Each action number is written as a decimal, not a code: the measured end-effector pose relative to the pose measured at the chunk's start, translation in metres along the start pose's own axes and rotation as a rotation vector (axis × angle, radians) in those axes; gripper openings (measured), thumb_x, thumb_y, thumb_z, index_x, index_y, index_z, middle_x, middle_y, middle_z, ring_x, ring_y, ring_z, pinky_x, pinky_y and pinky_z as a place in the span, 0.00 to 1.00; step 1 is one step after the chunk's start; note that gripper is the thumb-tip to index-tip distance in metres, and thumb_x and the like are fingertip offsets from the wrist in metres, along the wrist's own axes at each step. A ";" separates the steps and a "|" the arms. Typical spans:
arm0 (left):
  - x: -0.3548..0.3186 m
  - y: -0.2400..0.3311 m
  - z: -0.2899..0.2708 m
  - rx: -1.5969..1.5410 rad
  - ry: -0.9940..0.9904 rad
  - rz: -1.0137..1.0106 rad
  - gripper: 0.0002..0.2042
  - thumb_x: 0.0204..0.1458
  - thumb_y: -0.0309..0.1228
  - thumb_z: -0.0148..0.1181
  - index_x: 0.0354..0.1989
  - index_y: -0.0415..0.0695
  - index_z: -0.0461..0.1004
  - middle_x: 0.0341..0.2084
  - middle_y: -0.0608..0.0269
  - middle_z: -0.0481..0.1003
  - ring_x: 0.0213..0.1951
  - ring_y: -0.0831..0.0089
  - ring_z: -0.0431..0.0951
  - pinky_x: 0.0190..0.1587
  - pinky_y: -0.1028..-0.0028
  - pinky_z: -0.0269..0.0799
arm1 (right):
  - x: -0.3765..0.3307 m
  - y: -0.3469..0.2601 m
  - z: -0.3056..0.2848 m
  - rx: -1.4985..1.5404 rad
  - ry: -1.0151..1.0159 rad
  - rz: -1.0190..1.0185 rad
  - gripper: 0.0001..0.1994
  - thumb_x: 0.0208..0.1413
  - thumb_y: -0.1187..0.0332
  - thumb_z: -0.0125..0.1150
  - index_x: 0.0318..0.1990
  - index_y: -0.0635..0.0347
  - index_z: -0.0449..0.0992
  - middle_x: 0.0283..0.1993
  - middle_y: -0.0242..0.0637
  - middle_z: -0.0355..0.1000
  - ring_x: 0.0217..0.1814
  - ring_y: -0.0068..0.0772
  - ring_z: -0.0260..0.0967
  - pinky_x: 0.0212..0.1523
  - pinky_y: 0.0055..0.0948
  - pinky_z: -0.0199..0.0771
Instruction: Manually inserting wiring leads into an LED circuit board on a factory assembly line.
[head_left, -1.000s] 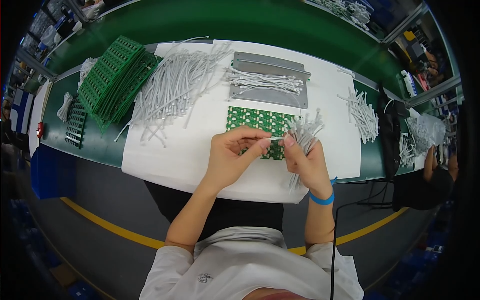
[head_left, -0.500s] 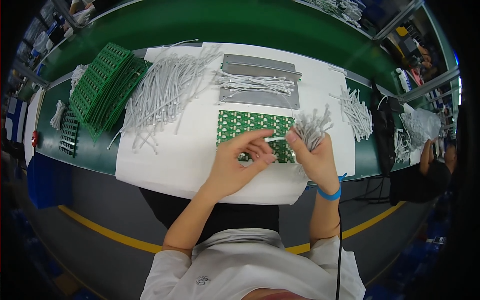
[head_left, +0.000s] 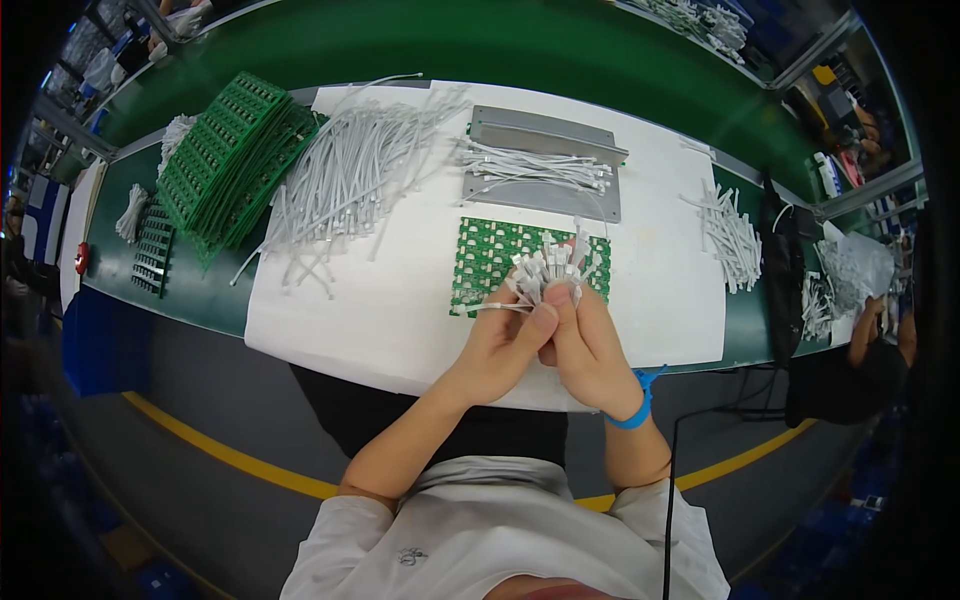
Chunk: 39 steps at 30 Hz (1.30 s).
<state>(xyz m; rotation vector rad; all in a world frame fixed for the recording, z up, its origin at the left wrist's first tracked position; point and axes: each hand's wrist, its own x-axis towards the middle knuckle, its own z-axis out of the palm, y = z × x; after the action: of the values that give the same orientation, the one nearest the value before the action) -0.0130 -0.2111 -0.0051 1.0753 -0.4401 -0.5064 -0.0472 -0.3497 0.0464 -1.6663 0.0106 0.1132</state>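
left hand (head_left: 495,360): closed around the white cable bundle (head_left: 552,268)
right hand (head_left: 600,370): wrapped around it too
gathered: this bundle — held over the green circuit panel (head_left: 483,242)
not gathered: a wide pile of loose cables (head_left: 345,165) — leftward

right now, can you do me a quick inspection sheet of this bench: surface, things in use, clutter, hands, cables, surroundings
Surface: white sheet over a green bench top.
Things in use: bundle of white cables in the hands; green circuit panel on the sheet, partly hidden by them.
Clutter: stack of green panels at left; grey metal plate beyond the circuit panel, with more cables on it.
Hands: left hand and right hand both closed around the bundle.
Cables: loose white pile left of the plate; smaller pile at right; black cord past the right forearm.
Surroundings: yellow floor line; blue bin at left; another person's arm far right.
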 end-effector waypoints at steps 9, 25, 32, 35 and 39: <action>0.004 0.016 0.006 -0.056 0.345 0.202 0.21 0.76 0.43 0.42 0.51 0.35 0.75 0.43 0.64 0.79 0.33 0.83 0.76 0.38 0.80 0.74 | 0.020 -0.001 0.018 -0.032 -0.115 0.024 0.11 0.75 0.67 0.47 0.47 0.67 0.72 0.28 0.43 0.74 0.28 0.41 0.71 0.32 0.33 0.69; 0.001 0.047 -0.088 -1.025 0.543 0.104 0.25 0.73 0.57 0.36 0.41 0.46 0.69 0.18 0.76 0.55 0.17 0.82 0.51 0.20 0.79 0.50 | 0.030 0.000 -0.005 0.010 0.120 -0.085 0.19 0.79 0.57 0.39 0.52 0.62 0.72 0.30 0.26 0.58 0.32 0.16 0.51 0.32 0.22 0.56; -0.029 0.104 -0.089 0.456 0.478 0.160 0.12 0.57 0.28 0.72 0.46 0.40 0.78 0.20 0.77 0.66 0.22 0.90 0.61 0.25 0.85 0.56 | 0.045 -0.011 -0.045 -0.310 0.124 -0.022 0.17 0.78 0.61 0.41 0.44 0.64 0.73 0.29 0.34 0.60 0.32 0.24 0.54 0.36 0.27 0.60; -0.030 0.094 -0.084 0.851 0.227 0.147 0.16 0.55 0.28 0.73 0.51 0.42 0.79 0.27 0.72 0.76 0.24 0.82 0.73 0.26 0.79 0.68 | 0.054 -0.016 -0.050 -0.482 0.039 -0.153 0.13 0.75 0.65 0.48 0.43 0.66 0.74 0.28 0.39 0.69 0.30 0.27 0.62 0.34 0.28 0.65; -0.022 0.052 -0.085 1.472 0.126 0.189 0.29 0.40 0.31 0.75 0.57 0.50 0.78 0.62 0.68 0.75 0.31 0.62 0.84 0.33 0.65 0.81 | 0.068 -0.017 -0.045 -0.530 -0.031 -0.144 0.07 0.69 0.71 0.57 0.43 0.66 0.79 0.26 0.42 0.76 0.26 0.32 0.73 0.29 0.30 0.70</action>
<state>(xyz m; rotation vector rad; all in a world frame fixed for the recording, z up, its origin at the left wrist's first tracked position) 0.0268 -0.1175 0.0056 2.4166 -0.8187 0.1645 0.0244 -0.3888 0.0616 -2.1875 -0.1762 0.0319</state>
